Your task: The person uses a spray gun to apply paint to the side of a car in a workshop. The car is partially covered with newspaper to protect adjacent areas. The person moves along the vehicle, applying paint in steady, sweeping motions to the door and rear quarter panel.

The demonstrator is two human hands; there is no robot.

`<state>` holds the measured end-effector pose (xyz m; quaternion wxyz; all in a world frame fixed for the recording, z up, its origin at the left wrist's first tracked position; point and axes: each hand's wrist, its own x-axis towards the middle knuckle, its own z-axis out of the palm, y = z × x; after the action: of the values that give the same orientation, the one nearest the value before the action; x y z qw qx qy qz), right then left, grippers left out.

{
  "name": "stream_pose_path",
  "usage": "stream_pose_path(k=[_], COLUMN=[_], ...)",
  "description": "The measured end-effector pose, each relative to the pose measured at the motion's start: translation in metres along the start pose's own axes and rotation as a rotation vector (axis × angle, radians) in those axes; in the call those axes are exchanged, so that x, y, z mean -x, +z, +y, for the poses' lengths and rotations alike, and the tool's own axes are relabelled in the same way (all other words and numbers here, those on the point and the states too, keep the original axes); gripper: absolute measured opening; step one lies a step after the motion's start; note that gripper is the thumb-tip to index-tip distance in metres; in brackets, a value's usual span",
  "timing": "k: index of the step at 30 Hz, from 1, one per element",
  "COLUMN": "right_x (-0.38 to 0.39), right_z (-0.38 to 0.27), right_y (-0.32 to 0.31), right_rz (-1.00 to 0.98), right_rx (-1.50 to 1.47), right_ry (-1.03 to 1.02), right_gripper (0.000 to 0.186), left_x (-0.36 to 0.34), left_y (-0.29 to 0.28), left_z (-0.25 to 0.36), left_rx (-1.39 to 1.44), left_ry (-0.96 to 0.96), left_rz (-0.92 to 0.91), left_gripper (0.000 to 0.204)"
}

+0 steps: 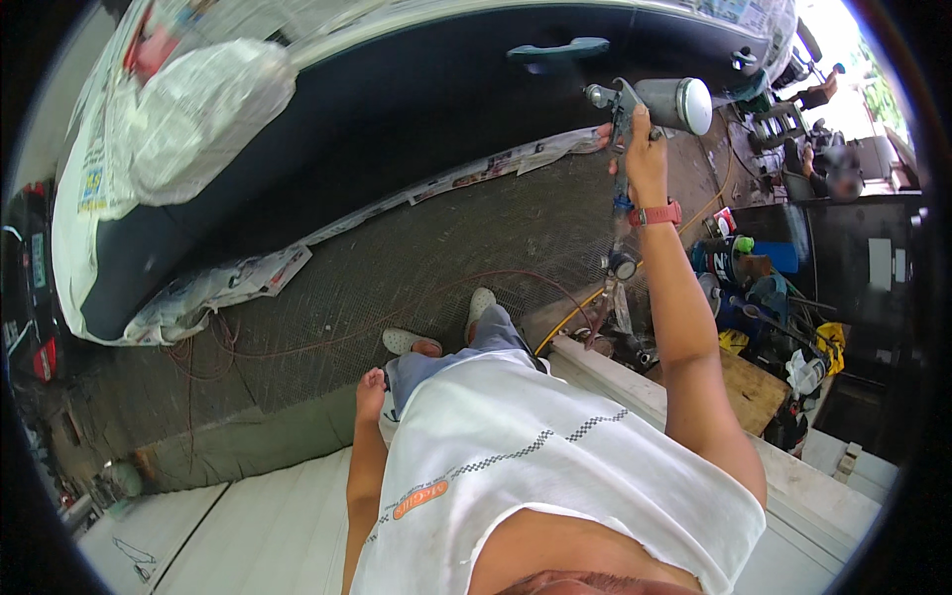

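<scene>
My right hand [640, 159] is wrapped round the handle of a spray gun [622, 114], held out at arm's length beside a dark car door panel [397, 109]. A grey cup with a white lid [684, 106] sits sideways on the gun. Below the grip hangs a round pressure gauge [622, 266]. The gun's nozzle points left, near the door handle [558, 50] but apart from it. My left hand [371, 397] hangs low by my thigh, fingers curled, with nothing seen in it.
Newspaper and plastic sheeting [213, 119] mask the car's mirror and edges. A reddish hose [397, 302] trails across the floor by my feet. Cans, rags and tools [764, 288] crowd the right side. Another person [843, 174] is at the far right. White panels [258, 526] stand behind me.
</scene>
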<state>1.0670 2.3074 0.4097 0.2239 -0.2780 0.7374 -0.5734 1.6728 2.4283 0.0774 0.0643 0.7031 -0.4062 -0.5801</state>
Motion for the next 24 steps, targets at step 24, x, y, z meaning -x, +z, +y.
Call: stream_pose_path(k=[24], right_x=[-0.16], right_z=[0.041], right_y=[-0.156], right_rz=[0.321], right_rx=[0.007], right_ry=[-0.094], right_gripper=[0.064], left_x=[0.01], left_y=[0.09], left_z=[0.021], left_rx=[-0.04], left_ry=[-0.014], left_rz=[0.007], left_gripper=[0.048])
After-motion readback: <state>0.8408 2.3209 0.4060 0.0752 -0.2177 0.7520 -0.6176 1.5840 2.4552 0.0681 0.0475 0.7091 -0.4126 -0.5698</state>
